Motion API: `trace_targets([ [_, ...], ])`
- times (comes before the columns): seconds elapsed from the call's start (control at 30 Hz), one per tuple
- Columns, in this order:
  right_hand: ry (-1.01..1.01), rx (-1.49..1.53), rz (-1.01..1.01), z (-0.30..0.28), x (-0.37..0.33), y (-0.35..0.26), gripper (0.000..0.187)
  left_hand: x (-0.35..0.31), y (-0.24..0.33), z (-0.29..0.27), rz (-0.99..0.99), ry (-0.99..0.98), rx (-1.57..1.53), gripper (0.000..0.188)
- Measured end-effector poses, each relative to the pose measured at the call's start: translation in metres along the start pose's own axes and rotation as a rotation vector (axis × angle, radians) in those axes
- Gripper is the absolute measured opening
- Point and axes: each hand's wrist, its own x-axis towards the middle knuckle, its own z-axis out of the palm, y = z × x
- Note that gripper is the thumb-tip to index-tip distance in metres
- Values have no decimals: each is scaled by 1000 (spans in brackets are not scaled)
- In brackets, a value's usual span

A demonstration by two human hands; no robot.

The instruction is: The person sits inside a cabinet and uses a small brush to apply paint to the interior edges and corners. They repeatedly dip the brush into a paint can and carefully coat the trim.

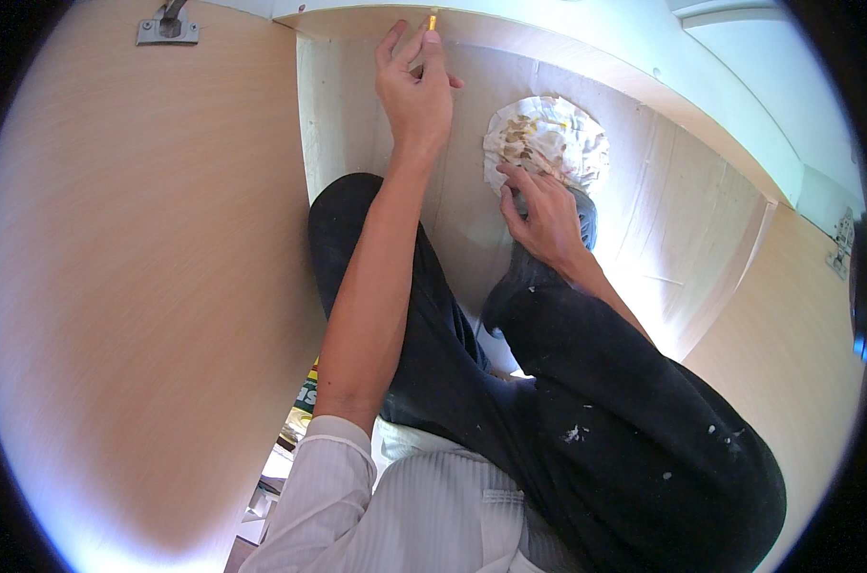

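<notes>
My left hand [416, 95] reaches up to the edge of a pale wooden cabinet board [357, 23]. Its thumb and a finger pinch a small yellow stick-like piece [433, 21], whose upper end meets the board's edge; its exact kind is too small to tell. My right hand [548, 218] hangs lower, over my dark shoe [586, 215], with fingers loosely bent and thumb apart, nothing visible in it. Just beyond its fingertips lies a round, crumpled white cloth or paper [548, 138] with brown and yellow stains.
A large wooden cabinet door [147, 267] with a metal hinge [168, 31] stands at my left. Another wooden panel [787, 334] with a hinge [842, 244] is at my right. My legs [605, 411] in dark trousers occupy the space between them.
</notes>
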Motion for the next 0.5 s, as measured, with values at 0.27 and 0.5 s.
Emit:
trace_targets([
  [0.27,-5,-3,-6,0,0,-1,26,5,-8,-5,23,16,-78,39],
  [0.5,7,-13,-5,1,-1,1,25,5,-5,-6,-3,50,-81,39],
])
